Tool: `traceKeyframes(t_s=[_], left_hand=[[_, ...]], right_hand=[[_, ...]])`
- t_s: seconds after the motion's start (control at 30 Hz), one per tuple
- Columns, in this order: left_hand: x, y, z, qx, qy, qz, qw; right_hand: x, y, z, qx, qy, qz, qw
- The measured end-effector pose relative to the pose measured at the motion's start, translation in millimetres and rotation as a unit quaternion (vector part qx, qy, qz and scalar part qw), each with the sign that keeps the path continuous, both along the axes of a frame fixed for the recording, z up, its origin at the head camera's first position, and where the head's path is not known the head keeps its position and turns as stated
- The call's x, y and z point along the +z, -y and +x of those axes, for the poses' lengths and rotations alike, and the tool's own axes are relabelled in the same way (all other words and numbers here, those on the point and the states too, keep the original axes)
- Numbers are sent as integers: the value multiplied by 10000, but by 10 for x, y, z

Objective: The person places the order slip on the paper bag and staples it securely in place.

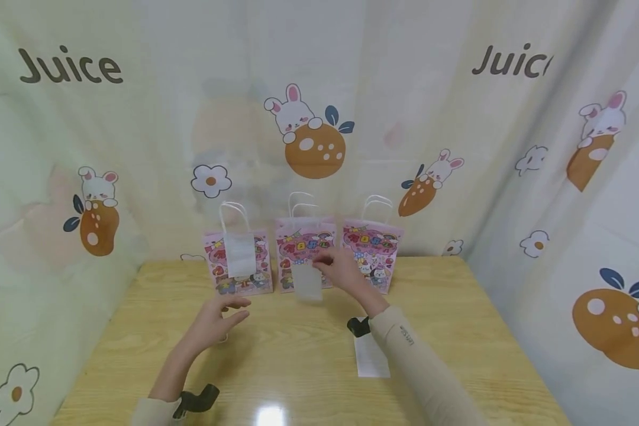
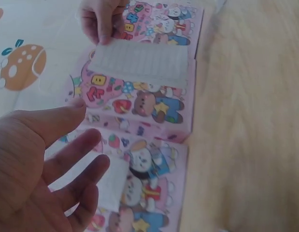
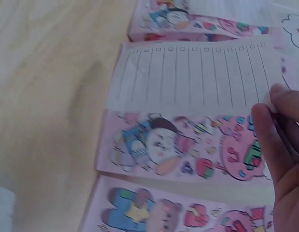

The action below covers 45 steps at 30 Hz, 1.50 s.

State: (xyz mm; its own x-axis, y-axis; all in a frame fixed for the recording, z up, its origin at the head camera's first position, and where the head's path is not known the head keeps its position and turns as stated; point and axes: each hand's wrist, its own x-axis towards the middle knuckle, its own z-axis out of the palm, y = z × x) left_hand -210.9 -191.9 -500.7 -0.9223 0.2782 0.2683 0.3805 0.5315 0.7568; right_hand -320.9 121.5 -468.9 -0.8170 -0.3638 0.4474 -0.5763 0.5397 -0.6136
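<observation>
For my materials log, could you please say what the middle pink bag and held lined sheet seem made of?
The middle pink bag: probably smooth printed paper or card, judging by its crisp folded edges. The held lined sheet: likely thin matte paper, with fine printed lines and no visible shine.

Three bags [image 1: 305, 239] stand abreast on the table [image 1: 287, 361], paper [image 1: 373, 360] before the rightmost.

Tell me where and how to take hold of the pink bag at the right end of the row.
Come down on the pink bag from above and grip its white handles together; that looks best, since both loops stand upright above it.
</observation>
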Motion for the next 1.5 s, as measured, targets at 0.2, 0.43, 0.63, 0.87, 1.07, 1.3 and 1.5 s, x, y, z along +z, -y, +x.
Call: traceKeyframes(t_s=[0.2, 0.43, 0.63, 0.87, 1.07, 1.3, 1.5], left_hand=[[166, -148, -205, -122, -497, -88, 9987], [443, -370, -482, -119, -890, -207, 9957], [623, -514, -697, 207, -967, -272, 9947], [702, -675, -891, 256, -1047, -183, 9940], [713, -809, -1026, 346, -875, -16, 9956], [700, -915, -1115, 602, -670, -105, 9959], [705, -958, -1145, 711, -635, -67, 9954]], right_hand=[[206, -42, -122, -53, -195, 42, 9998], [359, -92, -261, -138, -291, 0, 9995], [464, -75, -383, -184, -328, 103, 9992], [483, -77, -465, -379, -281, 142, 9988], [460, -71, -505, -481, 38, 93, 9988], [372, -35, -561, -433, 185, -39, 9989], [347, -19, -579, -544, 421, -377, 9969]])
